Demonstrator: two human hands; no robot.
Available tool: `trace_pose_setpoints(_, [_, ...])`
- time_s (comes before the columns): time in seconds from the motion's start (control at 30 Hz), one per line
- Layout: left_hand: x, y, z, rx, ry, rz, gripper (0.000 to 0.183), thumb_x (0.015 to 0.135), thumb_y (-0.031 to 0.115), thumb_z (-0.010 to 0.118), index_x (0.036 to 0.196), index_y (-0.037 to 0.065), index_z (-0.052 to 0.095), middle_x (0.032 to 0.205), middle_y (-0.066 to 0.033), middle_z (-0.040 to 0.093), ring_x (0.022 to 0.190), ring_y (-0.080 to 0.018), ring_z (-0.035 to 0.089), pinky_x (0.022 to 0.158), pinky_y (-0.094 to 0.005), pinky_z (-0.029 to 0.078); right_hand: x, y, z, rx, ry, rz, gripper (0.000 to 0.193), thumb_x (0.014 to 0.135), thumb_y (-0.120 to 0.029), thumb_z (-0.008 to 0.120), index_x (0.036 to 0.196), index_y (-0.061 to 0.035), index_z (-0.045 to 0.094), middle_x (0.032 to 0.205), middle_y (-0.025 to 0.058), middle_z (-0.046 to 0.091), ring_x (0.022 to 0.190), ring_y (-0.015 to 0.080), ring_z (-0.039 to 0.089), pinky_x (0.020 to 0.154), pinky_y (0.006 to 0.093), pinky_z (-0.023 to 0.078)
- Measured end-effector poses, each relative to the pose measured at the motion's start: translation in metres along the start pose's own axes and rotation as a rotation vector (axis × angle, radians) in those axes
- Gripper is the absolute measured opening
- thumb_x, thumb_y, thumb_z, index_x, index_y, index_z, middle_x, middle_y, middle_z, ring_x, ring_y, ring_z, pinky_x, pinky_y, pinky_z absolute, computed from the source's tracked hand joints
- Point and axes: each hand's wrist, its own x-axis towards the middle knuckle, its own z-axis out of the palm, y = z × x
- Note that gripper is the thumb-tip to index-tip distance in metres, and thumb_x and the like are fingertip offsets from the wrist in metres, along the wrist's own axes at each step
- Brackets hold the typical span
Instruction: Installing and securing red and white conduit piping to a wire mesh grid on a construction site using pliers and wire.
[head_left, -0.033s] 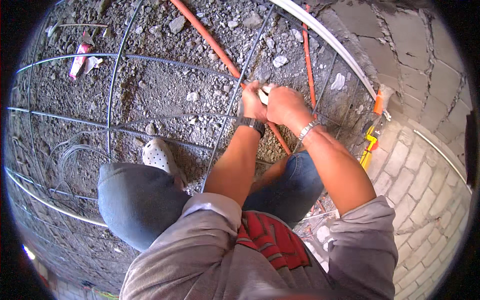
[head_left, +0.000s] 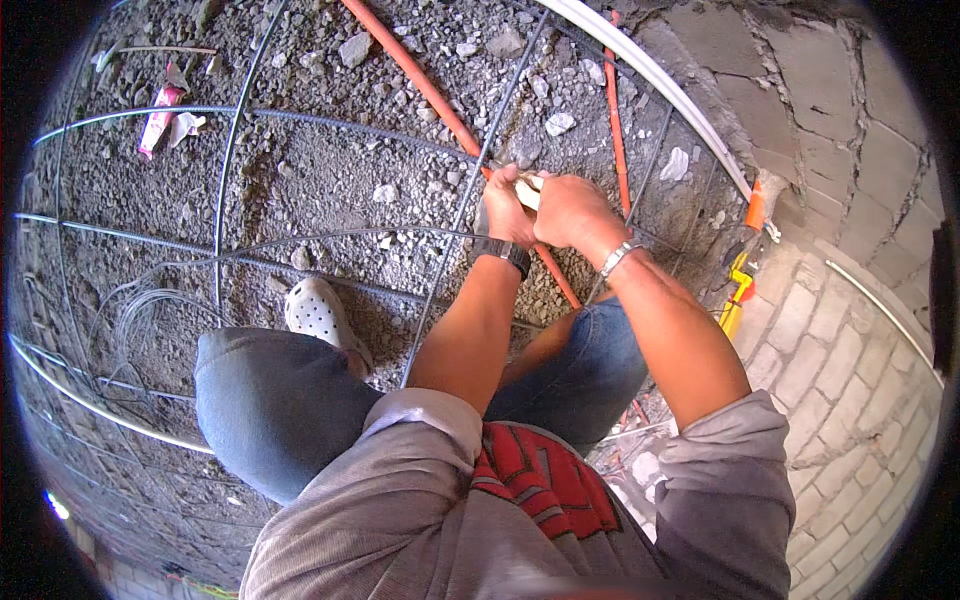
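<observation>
My right hand (head_left: 574, 212) is closed, knuckles up, on a pale cream-coloured piece (head_left: 528, 191); most of that piece lies hidden under the fingers. Right beside it, my left hand (head_left: 507, 212) has its fingers pressed together, and what they pinch cannot be made out. Both hands meet over the spot where a steel rebar (head_left: 460, 212) crosses an orange conduit (head_left: 437, 98). The conduit runs on below my wrists. A dark watch (head_left: 505, 252) sits on my left wrist, and a silver band (head_left: 621, 256) on my right.
Rebar forms a grid over gravel (head_left: 340, 180). Loose wire coils (head_left: 150, 315) lie at left, a pink wrapper (head_left: 158, 125) farther off. A second orange conduit (head_left: 615, 130), a white pipe (head_left: 660, 85), a yellow tool (head_left: 738, 295) and a block wall (head_left: 830, 350) stand to the right.
My hands have shifted very slightly, and the pale piece between them shows a little more sharply. The surroundings look the same.
</observation>
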Motion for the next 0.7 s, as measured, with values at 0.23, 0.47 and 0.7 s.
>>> trace_pose_setpoints(0.23, [-0.015,-0.002,-0.009,0.38,0.25,0.006,0.03,0.086,0.033,0.058,0.087,0.004,0.056,0.076,-0.0083,0.061,0.071,-0.0257,0.06,0.071,-0.0377,0.049,-0.003,0.021,0.017,0.776,-0.395,0.318,0.023,0.079,-0.016,0.058,0.094,0.0017,0.056,0.068,0.0103,0.059,0.056,0.0194,0.059,0.046,0.0323,0.047])
trace_pose_setpoints(0.47, [-0.023,0.003,-0.01,1.067,0.439,0.223,0.043,0.069,0.035,0.078,0.079,-0.003,0.06,0.071,-0.0086,0.063,0.056,-0.0165,0.058,0.052,-0.0295,0.046,-0.016,0.036,0.091,1.656,-0.462,0.281,0.019,0.082,-0.019,0.059,0.087,-0.0008,0.055,0.069,0.0063,0.057,0.053,0.0168,0.055,0.042,0.0297,0.045])
trace_pose_setpoints(0.7, [-0.019,0.025,-0.035,1.184,0.555,0.268,0.063,0.079,0.055,0.061,0.087,-0.008,0.062,0.073,-0.0092,0.062,0.06,-0.0183,0.059,0.054,-0.0301,0.046,-0.019,0.024,0.1,1.445,-0.4,0.173,0.026,0.081,-0.021,0.06,0.088,0.0041,0.058,0.068,0.009,0.058,0.055,0.0185,0.057,0.048,0.0351,0.052])
